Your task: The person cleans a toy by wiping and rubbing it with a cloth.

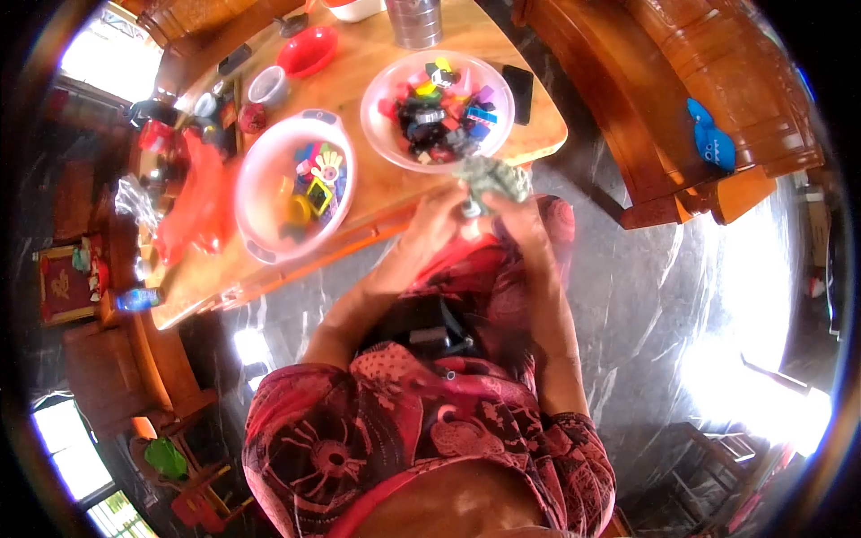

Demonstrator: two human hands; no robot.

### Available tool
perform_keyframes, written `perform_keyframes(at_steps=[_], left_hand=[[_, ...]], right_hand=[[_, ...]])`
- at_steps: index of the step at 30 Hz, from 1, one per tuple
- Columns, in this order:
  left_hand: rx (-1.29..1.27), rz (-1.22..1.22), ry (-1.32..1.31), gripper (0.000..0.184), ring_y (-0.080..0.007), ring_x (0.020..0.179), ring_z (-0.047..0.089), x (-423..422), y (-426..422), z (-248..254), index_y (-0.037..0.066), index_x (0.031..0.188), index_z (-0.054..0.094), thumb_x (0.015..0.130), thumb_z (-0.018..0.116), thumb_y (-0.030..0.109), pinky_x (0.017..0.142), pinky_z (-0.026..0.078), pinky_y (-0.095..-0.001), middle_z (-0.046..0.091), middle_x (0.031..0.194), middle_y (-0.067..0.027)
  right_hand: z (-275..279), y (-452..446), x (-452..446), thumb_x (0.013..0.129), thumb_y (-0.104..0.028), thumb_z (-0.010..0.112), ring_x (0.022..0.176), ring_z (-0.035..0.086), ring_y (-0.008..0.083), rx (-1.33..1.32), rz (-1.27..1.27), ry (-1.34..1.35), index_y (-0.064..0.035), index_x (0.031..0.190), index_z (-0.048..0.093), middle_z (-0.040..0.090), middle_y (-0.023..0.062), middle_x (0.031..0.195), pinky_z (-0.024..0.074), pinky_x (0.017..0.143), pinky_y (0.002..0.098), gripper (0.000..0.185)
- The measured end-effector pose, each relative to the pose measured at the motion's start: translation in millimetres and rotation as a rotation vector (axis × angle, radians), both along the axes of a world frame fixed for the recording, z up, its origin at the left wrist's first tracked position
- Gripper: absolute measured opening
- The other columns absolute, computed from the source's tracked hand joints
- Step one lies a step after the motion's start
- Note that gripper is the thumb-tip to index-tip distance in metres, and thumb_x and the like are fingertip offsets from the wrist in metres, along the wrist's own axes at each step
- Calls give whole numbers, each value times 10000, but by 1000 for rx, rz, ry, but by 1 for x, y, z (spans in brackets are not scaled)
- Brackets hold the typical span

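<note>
Over my lap, at the table's front edge, both hands meet on a crumpled grey-green cloth (498, 177). My left hand (436, 215) has its fingers closed on the cloth's left side. From the right, my right hand (522, 221) grips its lower edge. Just beyond the cloth stands a pale pink bowl (375, 125) heaped with small coloured and black pieces. To the left is a white-pink tub (256, 193) holding several toy-like pieces, yellow ones among them. Blur hides the fingertips and any small thing inside the cloth.
A wooden table (354, 199) bears the bowls, a dark phone-like slab (517, 94), a metal bucket (415, 25), a red bowl (308, 52) and a red plastic bag (190, 202). On the wooden bench (619, 134) at right lies a blue shark-like toy (711, 139).
</note>
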State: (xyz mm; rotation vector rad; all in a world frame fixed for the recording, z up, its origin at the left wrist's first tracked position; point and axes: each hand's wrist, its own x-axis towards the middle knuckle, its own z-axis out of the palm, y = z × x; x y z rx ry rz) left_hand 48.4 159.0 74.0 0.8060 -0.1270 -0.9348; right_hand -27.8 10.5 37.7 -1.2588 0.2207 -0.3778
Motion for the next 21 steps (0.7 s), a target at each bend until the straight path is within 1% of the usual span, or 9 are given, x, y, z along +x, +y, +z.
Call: perform_keyframes(at_steps=[2, 3, 4, 7, 10, 12, 16, 19, 21], left_hand=[[-17, 16, 29, 289, -167, 673, 574, 4, 3, -10, -53, 999, 548, 800, 615, 147, 540, 490, -285, 603, 855, -108], [-35, 30, 56, 287, -197, 700, 570, 5, 4, -13, -118, 1000, 512, 789, 586, 62, 551, 500, -315, 587, 905, -158], [-35, 33, 58, 287, -197, 700, 570, 6, 4, -16, -118, 1000, 512, 789, 586, 62, 551, 500, -315, 587, 905, -158], [-36, 60, 107, 280, -217, 760, 579, 8, 2, -25, -103, 1005, 515, 792, 581, 67, 606, 515, -350, 585, 907, -157], [-135, 63, 197, 256, -243, 812, 585, 10, -1, -17, -84, 1013, 519, 804, 556, 59, 656, 525, -385, 586, 920, -162], [-8, 201, 252, 222, -254, 823, 587, 7, -6, -6, -67, 1009, 528, 812, 525, 35, 679, 529, -388, 585, 927, -158], [-32, 239, 244, 203, -257, 804, 589, 5, -9, 2, -69, 991, 533, 810, 508, 18, 696, 528, -395, 585, 925, -155], [83, 186, 140, 208, -246, 741, 590, 0, -2, 3, -68, 984, 538, 796, 522, 20, 652, 530, -373, 584, 890, -135], [112, 159, 78, 211, -218, 683, 584, 3, -1, -15, -58, 971, 544, 782, 553, 35, 548, 508, -331, 583, 841, -118]], right_hand=[[-3, -2, 3, 779, -85, 647, 892, 580, 127, 407, 117, 4, -36, 1198, 469, 600, 68, 1033, 496, 723, 254, 458], [3, 1, 1, 775, -91, 655, 874, 587, 131, 267, 128, 14, -39, 1198, 466, 605, 69, 1019, 498, 724, 254, 466], [9, 3, -1, 772, -96, 664, 856, 595, 136, 126, 139, 24, -42, 1198, 463, 610, 71, 1006, 499, 724, 253, 475], [29, 8, -1, 770, -109, 668, 833, 606, 150, 48, 97, 15, -38, 1191, 464, 609, 67, 1000, 499, 729, 253, 474], [27, 5, -2, 760, -83, 669, 842, 600, 143, 41, 86, -5, -34, 1167, 483, 605, 58, 994, 498, 740, 263, 450], [26, 6, -3, 755, -83, 674, 841, 598, 142, 52, 80, 9, -37, 1159, 492, 604, 53, 992, 500, 738, 271, 446], [25, 6, 2, 735, -82, 697, 837, 594, 140, 96, 132, 68, -47, 1125, 514, 602, 45, 983, 503, 742, 282, 432], [26, 15, 4, 731, -31, 689, 835, 590, 136, 60, 29, -30, -49, 1083, 531, 605, 34, 963, 498, 743, 272, 386], [20, 7, 8, 729, 3, 680, 838, 586, 129, -47, 29, 13, -49, 1062, 541, 608, 25, 950, 495, 744, 268, 365]])
